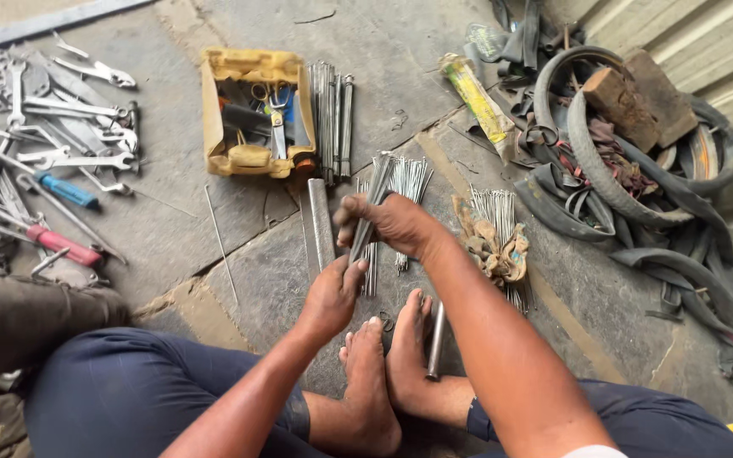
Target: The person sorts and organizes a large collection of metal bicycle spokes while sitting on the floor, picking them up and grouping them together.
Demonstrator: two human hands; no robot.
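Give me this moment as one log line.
left hand: grips spoke bundle low | right hand: grips it higher | floor: more spokes, yellow toolbox, wrenches

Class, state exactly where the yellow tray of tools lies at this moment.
In the head view, the yellow tray lies on the floor, upper left of centre, between the spread spanners and a row of spokes.

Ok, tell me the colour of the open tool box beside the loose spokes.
Yellow, worn and dirty; the tool box shows best in the head view.
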